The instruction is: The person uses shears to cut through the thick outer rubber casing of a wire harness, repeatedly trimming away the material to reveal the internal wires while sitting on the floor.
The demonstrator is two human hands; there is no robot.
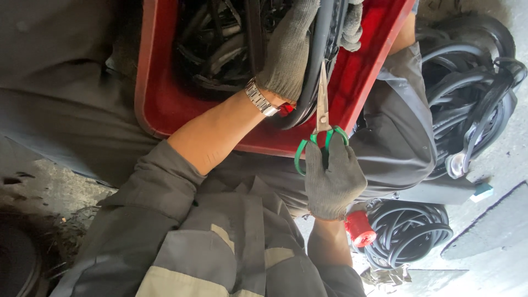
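Observation:
My left hand [289, 49], in a grey knit glove with a metal watch [259, 98] on the wrist, reaches into a red plastic tub [159, 104] and grips a black rubber strip [312, 82]. My right hand [333, 181], also gloved, holds green-handled scissors [322, 104] just below the tub's rim. The blades point up along the strip, right beside it. Whether they bite into the rubber cannot be told.
The tub holds a tangle of black rubber pieces [220, 49]. More black rubber hoses are piled at the right [467, 93], and a coil [407, 231] lies lower right next to a red cylindrical object [360, 228]. Concrete floor [495, 253] lies below.

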